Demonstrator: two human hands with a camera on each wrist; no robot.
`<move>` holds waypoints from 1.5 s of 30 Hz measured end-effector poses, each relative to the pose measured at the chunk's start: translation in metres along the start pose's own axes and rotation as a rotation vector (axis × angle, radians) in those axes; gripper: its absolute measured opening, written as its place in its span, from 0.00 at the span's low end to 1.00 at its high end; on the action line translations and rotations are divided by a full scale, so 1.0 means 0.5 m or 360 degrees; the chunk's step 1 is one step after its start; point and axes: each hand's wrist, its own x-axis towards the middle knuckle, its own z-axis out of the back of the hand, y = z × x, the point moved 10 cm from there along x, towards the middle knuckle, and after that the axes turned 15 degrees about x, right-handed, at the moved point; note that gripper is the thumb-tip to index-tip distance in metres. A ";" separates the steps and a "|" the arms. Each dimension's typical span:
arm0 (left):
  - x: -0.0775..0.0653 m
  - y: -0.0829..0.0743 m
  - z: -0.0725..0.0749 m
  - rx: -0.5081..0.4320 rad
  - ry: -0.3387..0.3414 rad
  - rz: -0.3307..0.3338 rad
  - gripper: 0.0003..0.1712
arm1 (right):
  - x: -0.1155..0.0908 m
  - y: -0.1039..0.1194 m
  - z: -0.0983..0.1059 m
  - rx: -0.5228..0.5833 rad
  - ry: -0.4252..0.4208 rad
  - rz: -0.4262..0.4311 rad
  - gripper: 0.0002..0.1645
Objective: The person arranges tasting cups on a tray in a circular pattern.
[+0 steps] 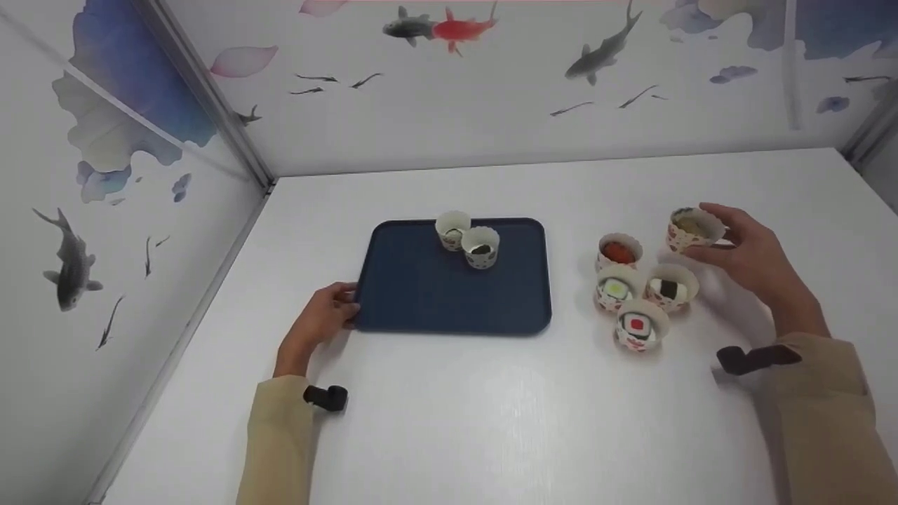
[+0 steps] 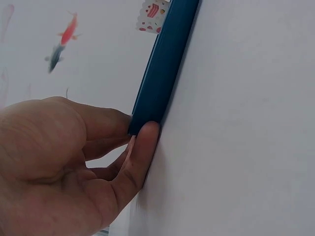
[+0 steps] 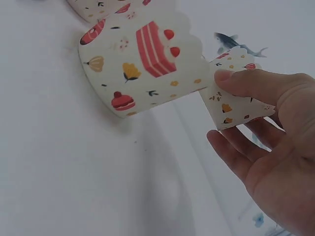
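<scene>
My left hand [image 1: 324, 312] pinches the left edge of a dark blue tray [image 1: 421, 294]; in the left wrist view the thumb and fingers meet at the edge of the tray [image 2: 160, 78]. My right hand [image 1: 754, 256] holds a patterned paper baking cup [image 1: 691, 230] with brownish and green contents, thumb on one side and fingers on the other. In the right wrist view the gripped cup [image 3: 236, 101] is partly behind a nearer printed cup [image 3: 142, 59]. On the tray, near its far edge, two paper cups [image 1: 481, 258] stand side by side, with dark and pale food inside.
Left of my right hand several paper cups cluster on the white table [image 1: 449, 421]: one with red-orange contents [image 1: 619, 254], one with a green-centred roll [image 1: 616, 289], one with a black-banded white piece [image 1: 668, 289], one with a red-centred roll [image 1: 637, 326]. Fish-printed walls [image 1: 505, 105] enclose the table.
</scene>
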 end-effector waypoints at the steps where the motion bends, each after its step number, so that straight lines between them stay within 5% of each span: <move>1: 0.000 0.000 0.000 0.0005 -0.0001 0.0000 0.28 | -0.001 0.006 0.000 -0.0005 -0.0005 0.0008 0.56; 16: -0.001 0.002 0.002 -0.0023 -0.0002 0.0019 0.27 | -0.029 0.108 -0.034 0.0004 -0.0001 0.0300 0.47; 38: -0.001 0.003 0.000 -0.0018 0.0009 0.0038 0.28 | -0.048 0.178 -0.157 -0.0056 0.0166 0.0216 0.47; 45: -0.003 -0.006 0.002 -0.0038 0.0004 -0.0038 0.28 | -0.055 0.188 -0.196 -0.0022 0.0203 0.0264 0.46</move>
